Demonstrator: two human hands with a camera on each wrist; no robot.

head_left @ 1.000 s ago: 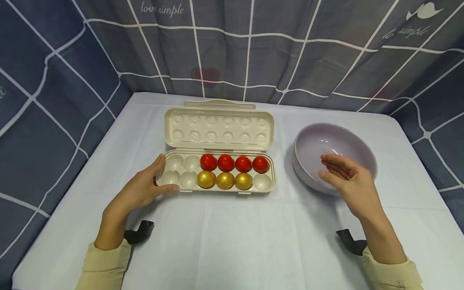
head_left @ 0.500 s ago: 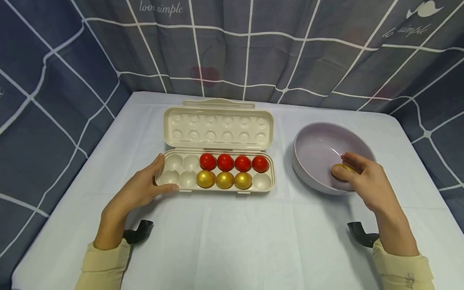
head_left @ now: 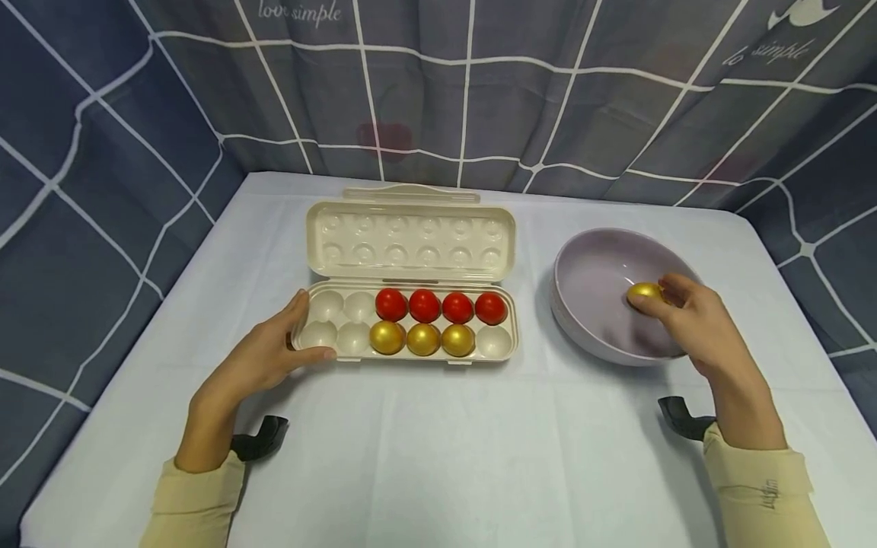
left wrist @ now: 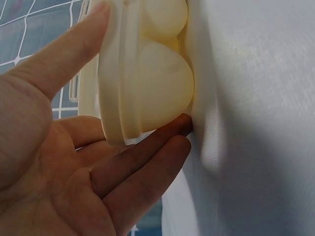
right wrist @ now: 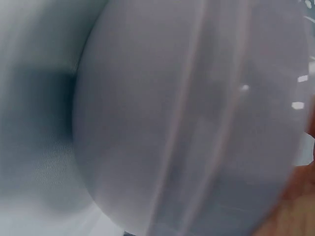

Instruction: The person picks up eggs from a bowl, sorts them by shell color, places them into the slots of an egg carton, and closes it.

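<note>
In the head view a cream plastic egg box (head_left: 409, 358) lies on the table with its lid (head_left: 411, 240) laid back. Several red eggs (head_left: 425, 306) fill the back row from the third cup to the right end, and three gold eggs (head_left: 422, 339) sit in front of them. My left hand (head_left: 256, 361) grips the left end of the box, thumb on its rim and fingers along its side. At the right, my right hand (head_left: 706, 331) pinches another gold egg (head_left: 642, 291) between thumb and fingers over the lilac bowl (head_left: 589, 327).
A white cloth (head_left: 452, 449) covers the table. Grey-blue curtain (head_left: 425, 99) with white lines stands behind the table and at both sides. The outside of the bowl (right wrist: 142, 113) nearly fills the right wrist view, hiding most of the right hand there.
My right hand went down into the bowl, took hold of a gold egg and has lifted it a little. My left hand keeps its place on the egg box.
</note>
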